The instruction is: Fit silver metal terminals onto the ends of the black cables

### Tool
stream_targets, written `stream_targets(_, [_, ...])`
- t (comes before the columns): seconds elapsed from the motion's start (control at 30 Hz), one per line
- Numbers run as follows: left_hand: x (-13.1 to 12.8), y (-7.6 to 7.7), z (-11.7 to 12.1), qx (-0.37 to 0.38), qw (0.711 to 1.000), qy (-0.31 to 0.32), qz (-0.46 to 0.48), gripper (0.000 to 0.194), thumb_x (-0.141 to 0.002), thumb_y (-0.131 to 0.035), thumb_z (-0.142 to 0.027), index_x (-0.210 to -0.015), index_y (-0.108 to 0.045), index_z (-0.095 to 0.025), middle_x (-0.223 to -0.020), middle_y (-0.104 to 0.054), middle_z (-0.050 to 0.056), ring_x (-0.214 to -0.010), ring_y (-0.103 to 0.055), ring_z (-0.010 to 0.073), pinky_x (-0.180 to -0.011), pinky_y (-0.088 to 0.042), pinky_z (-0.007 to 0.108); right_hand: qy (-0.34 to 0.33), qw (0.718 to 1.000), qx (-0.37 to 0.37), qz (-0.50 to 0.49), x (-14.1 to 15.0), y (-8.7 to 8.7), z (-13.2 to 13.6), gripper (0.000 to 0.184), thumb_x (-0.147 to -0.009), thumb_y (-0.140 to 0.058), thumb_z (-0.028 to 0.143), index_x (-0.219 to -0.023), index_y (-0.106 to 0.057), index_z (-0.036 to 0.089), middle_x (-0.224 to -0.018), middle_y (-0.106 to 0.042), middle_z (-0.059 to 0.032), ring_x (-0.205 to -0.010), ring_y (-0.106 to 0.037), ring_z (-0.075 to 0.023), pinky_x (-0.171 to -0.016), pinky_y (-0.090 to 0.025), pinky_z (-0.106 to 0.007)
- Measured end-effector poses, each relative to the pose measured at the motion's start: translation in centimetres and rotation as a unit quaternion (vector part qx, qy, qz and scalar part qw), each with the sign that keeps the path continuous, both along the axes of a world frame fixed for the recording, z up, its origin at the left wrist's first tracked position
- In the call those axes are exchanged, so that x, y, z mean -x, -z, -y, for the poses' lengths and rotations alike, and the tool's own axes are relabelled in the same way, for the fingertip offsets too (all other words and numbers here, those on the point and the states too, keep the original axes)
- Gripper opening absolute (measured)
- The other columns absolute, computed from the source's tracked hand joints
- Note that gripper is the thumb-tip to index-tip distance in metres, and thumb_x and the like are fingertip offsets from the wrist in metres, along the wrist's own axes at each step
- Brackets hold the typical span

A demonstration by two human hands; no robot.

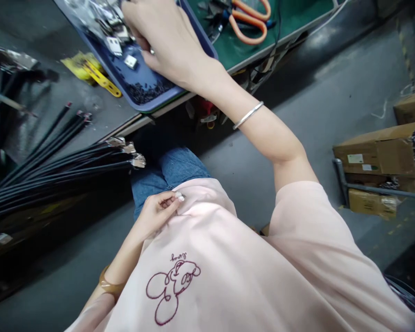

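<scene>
My right hand (168,39) reaches over a blue tray (180,92), its fingers curled downward and partly cut off by the top edge. A small shiny bit shows by its thumb, too little to name. Under it in the tray lie metal USB connectors (130,61), some in a clear plastic bag (93,14), and a heap of tiny black pieces (147,91). My left hand (159,210) rests low against the pink shirt (221,249), thumb and fingers pinched together. Whatever is at its fingertips is too small to make out.
Orange-handled scissors (251,23) lie on the green mat (297,18) right of the tray. A yellow cutter (102,79) sits left of it. Bundled black cables (65,168) with foil-wrapped ends jut past the table edge. Cardboard boxes (376,152) stand at the right.
</scene>
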State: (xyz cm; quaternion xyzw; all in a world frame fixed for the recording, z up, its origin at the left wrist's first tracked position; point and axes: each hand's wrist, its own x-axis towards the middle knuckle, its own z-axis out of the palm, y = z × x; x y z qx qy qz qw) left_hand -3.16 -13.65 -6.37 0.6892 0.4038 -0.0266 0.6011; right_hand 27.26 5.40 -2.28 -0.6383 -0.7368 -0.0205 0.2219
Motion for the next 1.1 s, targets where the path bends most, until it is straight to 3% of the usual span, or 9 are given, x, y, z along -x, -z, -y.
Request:
stream_targets(0.1, [0.7,-0.7,-1.0,-0.043,0.999,0.008,0.025,0.030,-0.089,-0.063,-0.040,-0.072,-0.066,-0.015,-0.061,-0.057,-0.001,-0.057,-0.048,0.0094,-0.054,-0.038,0.021,0.046,0.982,0.165,0.075,1.4,-3.4,3.1,0.041,-0.084,-0.054,0.010,-0.070,-0.021,0.030,-0.115,-0.065,0.0012,-0.117,-0.061,-0.0171,-0.108,-0.053,-0.037])
stream_targets(0.2, [1.7,-2.0,-2.2,-0.088,0.994,-0.013,0.060,0.023,-0.090,-0.065,-0.035,-0.078,-0.070,-0.015,-0.064,-0.059,-0.001,-0.059,-0.051,0.0095,-0.055,-0.039,0.021,0.047,0.984,0.158,0.073,2.2,-4.9,5.2,0.029,-0.086,-0.052,0.014,-0.074,-0.029,0.028,-0.116,-0.067,-0.0021,-0.114,-0.062,-0.0248,-0.095,-0.054,-0.042])
stream_targets(0.33, [3.1,-4.6,-4.5,-0.183,0.973,-0.071,0.124,0.014,-0.090,-0.066,-0.026,-0.091,-0.076,-0.016,-0.071,-0.065,0.001,-0.062,-0.055,0.0102,-0.055,-0.042,0.021,0.021,0.995,0.093,0.039,1.9,-4.3,5.9,0.015,-0.086,-0.052,0.016,-0.078,-0.045,0.027,-0.101,-0.069,-0.0061,-0.094,-0.063,-0.0254,-0.077,-0.048,-0.038])
stream_targets(0.47, [3.8,-6.4,-7.9,-0.386,0.892,-0.185,0.148,0.007,-0.089,-0.067,-0.018,-0.087,-0.073,-0.016,-0.079,-0.071,0.003,-0.070,-0.061,0.0126,-0.066,-0.048,0.026,0.014,0.998,0.061,0.008,1.3,-3.1,5.6,0.013,-0.087,-0.058,0.024,-0.076,-0.051,0.026,-0.087,-0.068,-0.0071,-0.079,-0.060,-0.0241,-0.068,-0.043,-0.036])
stream_targets(0.53, [3.6,-6.5,-9.7,-0.518,0.823,-0.196,0.129,0.005,-0.089,-0.067,-0.017,-0.086,-0.072,-0.017,-0.083,-0.072,0.004,-0.078,-0.062,0.0156,-0.079,-0.049,0.032,0.013,0.999,0.044,-0.006,1.3,-2.9,5.6,0.015,-0.089,-0.059,0.030,-0.076,-0.053,0.026,-0.085,-0.067,-0.0067,-0.076,-0.059,-0.0229,-0.067,-0.043,-0.036])
stream_targets(0.6, [3.0,-6.1,-11.4,-0.585,0.789,-0.172,0.080,0.008,-0.090,-0.066,-0.020,-0.092,-0.073,-0.016,-0.090,-0.071,0.007,-0.086,-0.061,0.0194,-0.084,-0.048,0.036,0.016,0.999,0.024,-0.017,1.6,-3.0,5.9,0.018,-0.090,-0.060,0.035,-0.076,-0.055,0.026,-0.085,-0.067,-0.0060,-0.072,-0.058,-0.0210,-0.067,-0.044,-0.036])
stream_targets(0.73, [1.6,-4.8,-13.2,-0.593,0.795,-0.125,0.026,0.015,-0.094,-0.059,-0.024,-0.091,-0.072,-0.017,-0.088,-0.066,0.008,-0.085,-0.056,0.0215,-0.080,-0.046,0.036,0.059,0.996,-0.045,-0.044,2.7,-4.1,7.9,0.022,-0.096,-0.054,0.042,-0.084,-0.059,0.025,-0.080,-0.067,-0.0034,-0.064,-0.058,-0.0173,-0.067,-0.048,-0.036])
stream_targets(0.97, [1.1,-4.9,-11.9,-0.586,0.773,-0.211,0.119,0.008,-0.090,-0.058,-0.016,-0.087,-0.065,-0.019,-0.081,-0.069,0.005,-0.079,-0.062,0.0188,-0.082,-0.049,0.035,0.111,0.989,-0.081,-0.047,3.0,-5.6,10.6,0.019,-0.095,-0.057,0.038,-0.082,-0.061,0.025,-0.068,-0.062,-0.0003,-0.060,-0.057,-0.0163,-0.063,-0.048,-0.033])
stream_targets(1.1, [1.7,-6.4,-11.2,-0.476,0.856,-0.117,0.165,0.011,-0.092,-0.058,-0.018,-0.090,-0.069,-0.017,-0.078,-0.069,0.004,-0.065,-0.057,0.0125,-0.066,-0.047,0.025,0.083,0.996,-0.032,-0.012,2.4,-4.3,9.1,0.009,-0.091,-0.061,0.026,-0.082,-0.059,0.024,-0.084,-0.068,-0.0030,-0.079,-0.064,-0.0204,-0.071,-0.049,-0.034])
